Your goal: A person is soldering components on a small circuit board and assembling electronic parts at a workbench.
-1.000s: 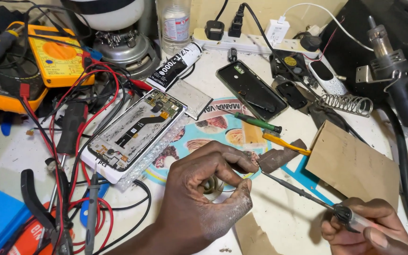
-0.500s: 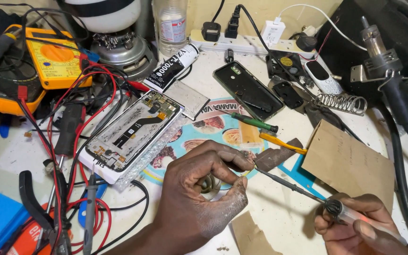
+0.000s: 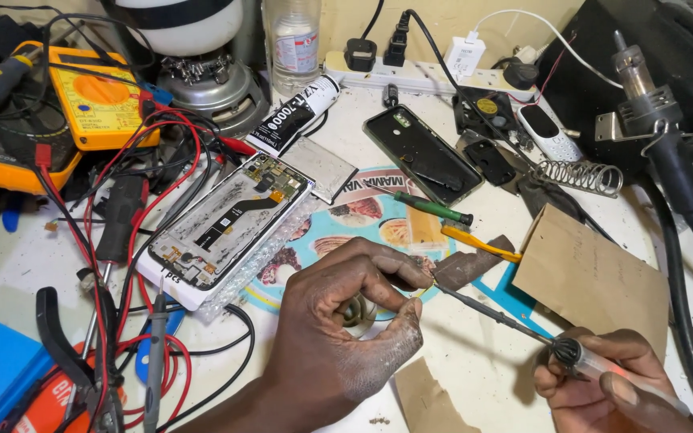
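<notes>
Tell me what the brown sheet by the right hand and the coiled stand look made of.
Brown sheet: likely cardboard, matte, with a flat tan face and cut edges. Coiled stand: apparently bare steel wire, with a shiny grey spiral. The right hand lies just below the sheet.

We see white worktop (image 3: 475,353), scuffed, stained, cluttered. Beige wall (image 3: 435,28) behind it. White power strip (image 3: 419,76) along wall base. Light even, soft shadows.

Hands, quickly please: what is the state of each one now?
Left hand: closed, pinching a small part at its fingertips; what it is cannot be told.
Right hand: closed, holding a soldering iron.
</notes>
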